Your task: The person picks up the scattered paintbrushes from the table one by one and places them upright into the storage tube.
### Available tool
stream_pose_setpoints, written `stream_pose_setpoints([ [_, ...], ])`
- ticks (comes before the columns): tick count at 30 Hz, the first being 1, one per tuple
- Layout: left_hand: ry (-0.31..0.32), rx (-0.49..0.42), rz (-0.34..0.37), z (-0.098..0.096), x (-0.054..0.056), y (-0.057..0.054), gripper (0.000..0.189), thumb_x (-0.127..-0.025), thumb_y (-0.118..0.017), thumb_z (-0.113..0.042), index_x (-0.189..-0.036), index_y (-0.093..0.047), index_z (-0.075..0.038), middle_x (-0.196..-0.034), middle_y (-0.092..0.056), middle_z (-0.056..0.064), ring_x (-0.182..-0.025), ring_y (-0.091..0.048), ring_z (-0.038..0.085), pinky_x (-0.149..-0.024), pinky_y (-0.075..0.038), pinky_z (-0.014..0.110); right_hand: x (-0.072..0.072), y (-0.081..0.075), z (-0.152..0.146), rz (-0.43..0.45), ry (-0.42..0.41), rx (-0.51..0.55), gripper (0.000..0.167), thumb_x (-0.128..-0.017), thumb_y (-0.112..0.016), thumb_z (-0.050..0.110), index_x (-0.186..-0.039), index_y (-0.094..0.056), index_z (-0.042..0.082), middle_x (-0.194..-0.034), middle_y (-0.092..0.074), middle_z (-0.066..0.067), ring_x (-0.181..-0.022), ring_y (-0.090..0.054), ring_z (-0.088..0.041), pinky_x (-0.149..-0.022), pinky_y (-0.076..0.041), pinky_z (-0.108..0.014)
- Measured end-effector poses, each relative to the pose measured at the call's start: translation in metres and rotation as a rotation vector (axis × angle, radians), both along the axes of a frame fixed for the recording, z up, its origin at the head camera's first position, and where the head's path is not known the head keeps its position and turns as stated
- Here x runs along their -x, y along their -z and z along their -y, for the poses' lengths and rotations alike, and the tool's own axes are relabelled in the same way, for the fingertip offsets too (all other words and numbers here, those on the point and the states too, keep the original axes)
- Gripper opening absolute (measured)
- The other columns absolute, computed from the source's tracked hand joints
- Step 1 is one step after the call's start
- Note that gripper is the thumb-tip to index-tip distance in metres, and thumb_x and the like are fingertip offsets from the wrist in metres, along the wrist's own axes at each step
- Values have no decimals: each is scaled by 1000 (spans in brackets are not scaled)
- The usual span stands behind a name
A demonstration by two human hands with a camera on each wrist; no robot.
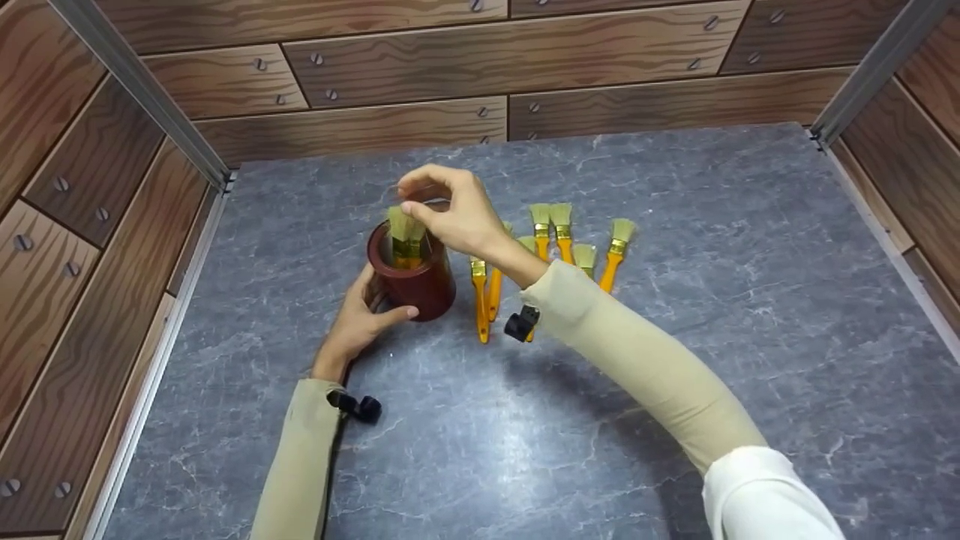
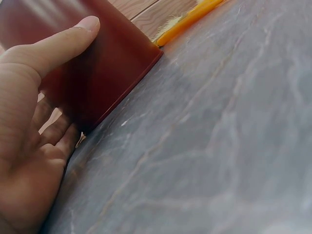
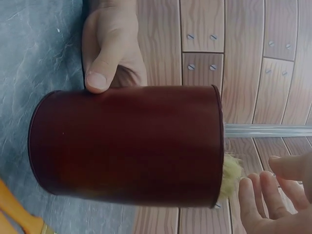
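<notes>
A dark red cylindrical cup (image 1: 420,294) stands upright on the grey marbled table. My left hand (image 1: 358,321) holds it from the left side, thumb along the near wall and fingers partly hidden behind it. Inside the cup, bristles up, is a flat paintbrush (image 1: 406,229) with pale bristles and a gold ferrule. My right hand (image 1: 466,217) hovers over the cup's mouth with nothing in its fingers. The right wrist view shows its fingertips (image 3: 246,187) just apart from the bristles (image 3: 231,176) that poke past the rim.
Several paintbrushes with orange handles lie right of the cup, among them one brush (image 1: 480,300) nearby and another brush (image 1: 616,251) farther right. My right forearm partly covers them. Wood-patterned panels (image 1: 405,56) wall the table at the back and sides.
</notes>
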State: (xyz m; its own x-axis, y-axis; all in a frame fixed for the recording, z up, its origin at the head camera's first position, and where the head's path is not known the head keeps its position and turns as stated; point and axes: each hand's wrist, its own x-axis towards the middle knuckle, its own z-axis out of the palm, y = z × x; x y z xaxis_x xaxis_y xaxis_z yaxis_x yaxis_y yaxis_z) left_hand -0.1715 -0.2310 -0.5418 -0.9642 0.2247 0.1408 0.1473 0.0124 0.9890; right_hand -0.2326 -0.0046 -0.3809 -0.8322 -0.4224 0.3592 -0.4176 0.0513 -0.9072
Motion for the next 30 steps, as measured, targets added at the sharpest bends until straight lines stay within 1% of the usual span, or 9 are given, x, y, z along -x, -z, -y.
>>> stream_pose_setpoints([
  [6,-9,7,11,0,-1,1,99,-87,-89,-4,-167,-36,-29,-158,-55,4,-148,-52,23,-126,-40,42,-4,-1,-22,-14,11,-47,21,-100,-73,2,-121,-75,1,-117,-76,-13,-107,-74,-23,-95,-63,-29],
  [14,-8,-3,13,-1,-1,1,100,-86,-91,-6,-167,-36,-33,-158,-57,2,-148,-52,22,-126,-41,40,-9,0,-60,-46,58,-168,23,-99,-76,6,-121,-75,1,-116,-76,-13,-106,-74,-23,-97,-62,-30],
  [18,-5,-6,17,-2,-3,1,99,-86,-90,-6,-166,-38,-32,-157,-57,1,-148,-52,20,-126,-41,37,-9,4,-82,-51,87,-244,25,-98,-77,6,-122,-75,2,-117,-76,-13,-106,-74,-24,-98,-62,-33],
  [21,-4,-7,26,-2,-3,0,99,-86,-90,-5,-166,-37,-32,-158,-56,1,-149,-51,20,-127,-40,37,-8,7,-98,-58,112,-290,25,-98,-78,7,-122,-75,2,-117,-77,-14,-106,-74,-26,-98,-63,-37],
  [25,-13,-6,34,-2,-4,-2,102,-85,-91,-5,-167,-36,-32,-158,-56,2,-149,-51,21,-127,-40,39,-7,11,-116,-47,141,-327,25,-98,-77,6,-122,-74,1,-119,-76,-16,-107,-74,-28,-98,-63,-40],
  [30,-15,-9,33,-1,-4,-2,100,-85,-91,-7,-166,-37,-31,-157,-56,1,-149,-51,20,-126,-41,35,-5,21,-136,-20,178,-357,26,-98,-76,6,-123,-74,-1,-120,-75,-18,-107,-74,-31,-98,-63,-43],
])
